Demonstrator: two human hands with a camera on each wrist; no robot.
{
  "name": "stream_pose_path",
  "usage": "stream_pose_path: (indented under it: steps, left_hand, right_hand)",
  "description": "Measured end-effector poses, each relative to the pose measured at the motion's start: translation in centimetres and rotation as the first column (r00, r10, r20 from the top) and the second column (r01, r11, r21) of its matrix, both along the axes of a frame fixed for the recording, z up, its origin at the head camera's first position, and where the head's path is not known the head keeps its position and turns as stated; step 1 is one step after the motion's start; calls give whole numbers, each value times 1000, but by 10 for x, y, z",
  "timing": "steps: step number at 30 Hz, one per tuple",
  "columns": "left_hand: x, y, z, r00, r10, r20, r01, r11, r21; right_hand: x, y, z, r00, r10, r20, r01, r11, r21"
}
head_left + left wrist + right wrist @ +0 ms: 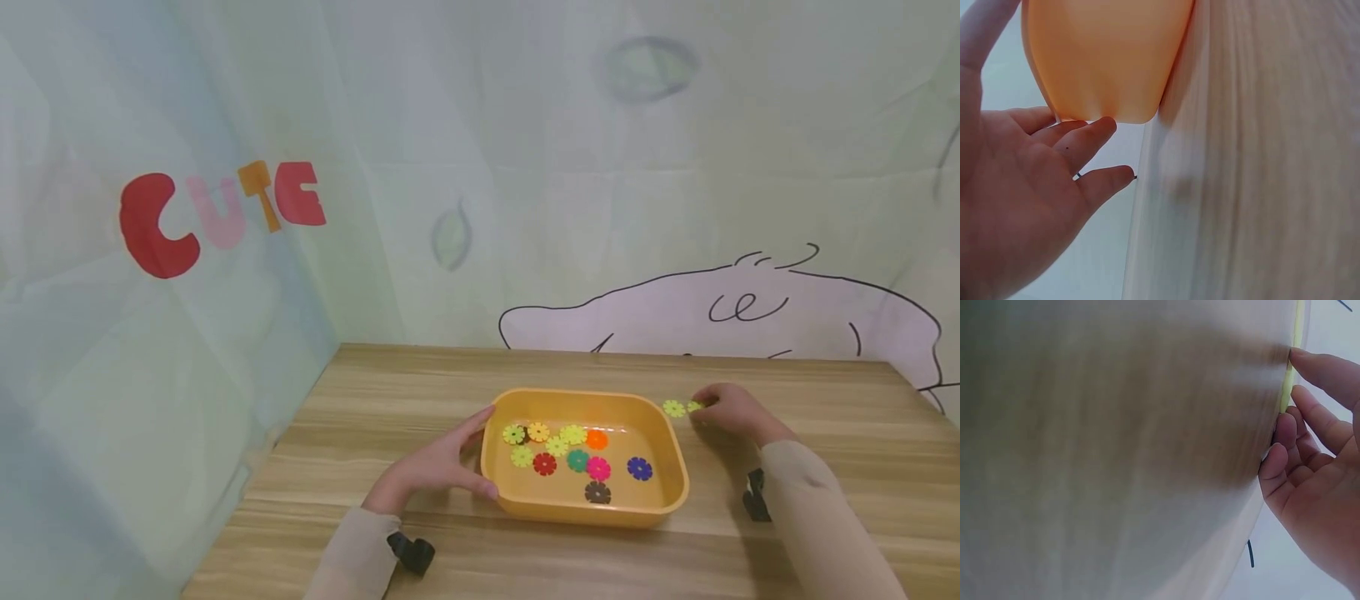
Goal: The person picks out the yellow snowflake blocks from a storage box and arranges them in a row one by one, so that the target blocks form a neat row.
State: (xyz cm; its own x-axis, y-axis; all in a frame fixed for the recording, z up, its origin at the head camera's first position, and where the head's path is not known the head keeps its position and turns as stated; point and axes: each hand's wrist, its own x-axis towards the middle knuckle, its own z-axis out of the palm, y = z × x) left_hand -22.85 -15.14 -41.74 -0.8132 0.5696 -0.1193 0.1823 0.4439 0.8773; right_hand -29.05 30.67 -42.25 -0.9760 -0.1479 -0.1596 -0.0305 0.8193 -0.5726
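A shallow orange plastic basin (585,511) stands on the wooden table, with several flower-shaped snowflake discs (640,468) in various colours lying inside it. My left hand (438,462) rests against the basin's left end, thumb near the front corner and fingers spread toward the back one. The left wrist view shows its fingertips (1107,127) touching the basin's wall. Right of the basin, my right hand (733,412) pinches a yellow snowflake disc (694,407) at the tabletop, thumb and forefinger at its edges. Another yellow disc (674,408) lies just left of it.
The wooden table (405,383) reaches back to a pale fabric wall (390,250) with a cartoon outline. Red, pink and orange letters (159,225) hang on the left side. Dark wrist straps (411,552) are on both sleeves.
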Motion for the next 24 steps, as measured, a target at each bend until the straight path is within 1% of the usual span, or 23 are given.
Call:
stream_pose_path:
  steps: [6,8,11,14,16,21,24]
  left_hand:
    - [-1,0,-1,1000,-3,1,3,1000,5]
    - [-1,0,-1,1000,-4,-2,4,1000,4]
    - [-1,1,-1,1000,-10,0,10,1000,8]
    - [-1,2,0,1000,-10,5,10,1000,12]
    - [-1,2,0,1000,-7,8,7,1000,11]
    - [0,2,0,1000,0,8,0,1000,7]
    - [0,1,0,1000,0,9,0,1000,9]
  right_hand:
    - [0,0,1,1000,14,-1,-14,1000,8]
    - [0,1,3,1000,25,-12,-24,999,34]
    - [0,1,9,999,42,-20,-40,996,86]
    - [1,-3,23,997,65,-34,-62,994,92]
    - [1,-9,36,995,81,-56,-77,995,70]
    - [2,-30,68,980,120,-157,-116,993,37]
    - [4,-44,85,971,137,-197,-135,991,23]
